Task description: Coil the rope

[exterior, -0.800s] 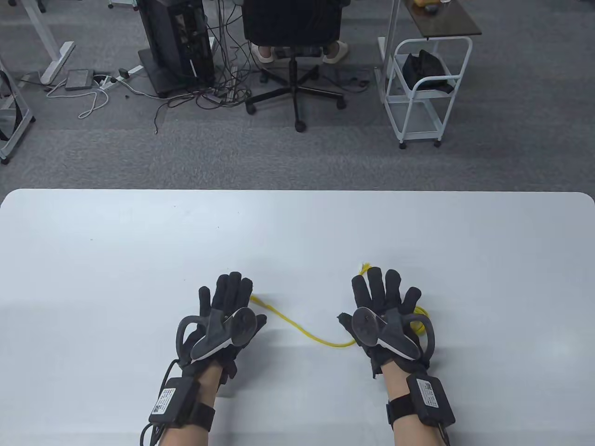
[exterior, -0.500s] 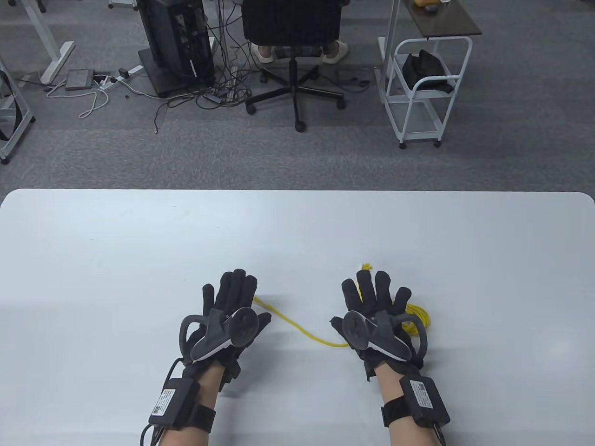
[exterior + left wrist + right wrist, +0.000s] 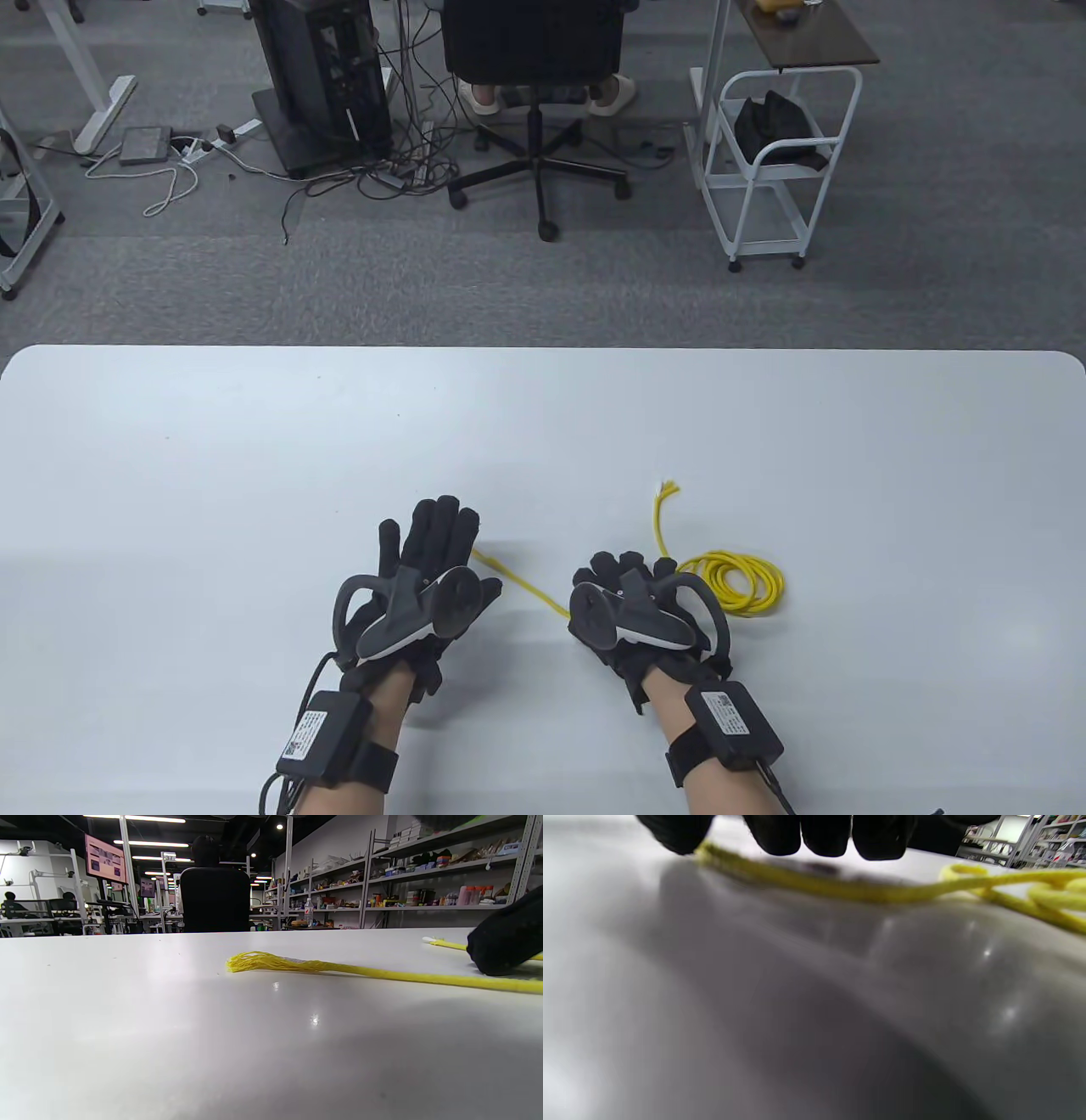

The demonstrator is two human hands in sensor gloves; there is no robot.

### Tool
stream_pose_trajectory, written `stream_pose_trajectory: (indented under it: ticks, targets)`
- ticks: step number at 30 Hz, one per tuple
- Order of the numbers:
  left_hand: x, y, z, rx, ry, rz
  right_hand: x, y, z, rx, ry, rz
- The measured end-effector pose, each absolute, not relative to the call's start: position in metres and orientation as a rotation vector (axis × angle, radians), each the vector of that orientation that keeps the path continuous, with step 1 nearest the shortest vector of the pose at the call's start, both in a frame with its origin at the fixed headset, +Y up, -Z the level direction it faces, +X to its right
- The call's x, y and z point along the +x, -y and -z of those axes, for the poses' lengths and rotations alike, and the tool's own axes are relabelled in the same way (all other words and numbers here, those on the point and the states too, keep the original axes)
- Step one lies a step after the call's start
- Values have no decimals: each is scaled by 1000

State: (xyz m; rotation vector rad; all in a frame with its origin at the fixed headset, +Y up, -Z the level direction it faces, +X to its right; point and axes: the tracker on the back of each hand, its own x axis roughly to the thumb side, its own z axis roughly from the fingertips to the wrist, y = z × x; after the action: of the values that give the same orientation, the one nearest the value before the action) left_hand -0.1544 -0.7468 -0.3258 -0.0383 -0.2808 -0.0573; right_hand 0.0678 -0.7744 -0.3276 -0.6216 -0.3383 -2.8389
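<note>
White desk [image 3: 170,475] fills the near ground. Nearest, the right hand [image 3: 632,607] curls its fingers [image 3: 825,834] down over the yellow rope [image 3: 526,586]; whether they pinch it I cannot tell. Beside it, the left hand [image 3: 424,577] lies flat with an open grip near the frayed end [image 3: 250,962]. Just past the right hand sits the small coil [image 3: 740,581], with the other rope end [image 3: 660,509] pointing away. A hard pull could drag those loose loops apart, since nothing pins them.
</note>
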Motion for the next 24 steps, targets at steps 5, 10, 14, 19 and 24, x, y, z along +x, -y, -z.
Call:
stream_pose_trajectory:
  ticks: [5, 10, 14, 19, 24]
  targets:
    - [-152, 745, 324, -30, 290, 57, 58, 771, 324, -632, 142, 2807]
    - [-148, 747, 323, -41, 304, 93, 48, 773, 320, -665, 118, 2668]
    - [-145, 746, 322, -46, 315, 90, 52, 770, 323, -629, 181, 2718]
    - [-141, 737, 320, 21, 334, -31, 76, 750, 331, -487, 135, 3148]
    - [-137, 734, 323, -115, 377, -329, 100, 721, 331, -413, -207, 3612]
